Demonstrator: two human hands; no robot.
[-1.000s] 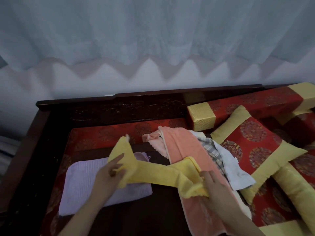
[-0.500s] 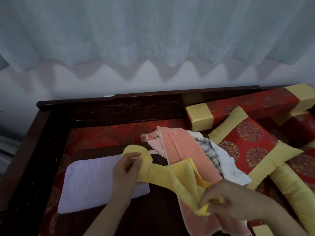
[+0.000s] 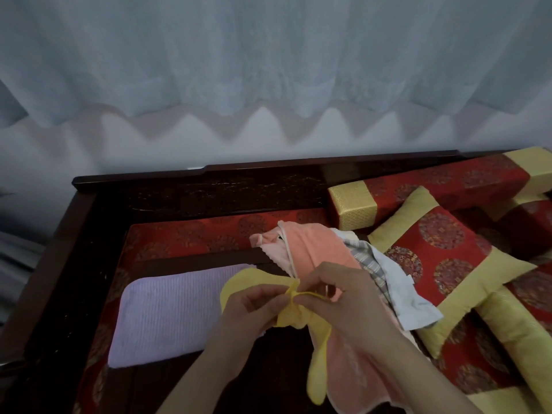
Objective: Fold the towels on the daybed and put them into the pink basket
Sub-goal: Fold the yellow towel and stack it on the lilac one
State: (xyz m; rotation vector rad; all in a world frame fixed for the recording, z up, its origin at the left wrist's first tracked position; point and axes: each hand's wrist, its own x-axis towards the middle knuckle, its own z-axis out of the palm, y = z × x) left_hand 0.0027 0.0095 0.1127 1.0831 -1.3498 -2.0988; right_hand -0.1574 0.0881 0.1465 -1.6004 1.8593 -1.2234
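Observation:
My left hand (image 3: 254, 309) and my right hand (image 3: 343, 303) meet in front of me, both pinching the yellow towel (image 3: 319, 363), which hangs down between them. A folded lilac towel (image 3: 167, 315) lies flat on the daybed to the left. Behind my hands, an orange-pink towel (image 3: 313, 249) drapes over a pile with a striped cloth (image 3: 367, 261) and a white cloth (image 3: 409, 297). No pink basket is in view.
The dark wooden daybed frame (image 3: 209, 186) runs along the back and left. Red and gold cushions (image 3: 436, 252) and a bolster (image 3: 424, 189) crowd the right side. A pale curtain hangs behind.
My hands have come together, bringing the two ends of the yellow towel to meet. The towel, stretched sideways before, now hangs down doubled.

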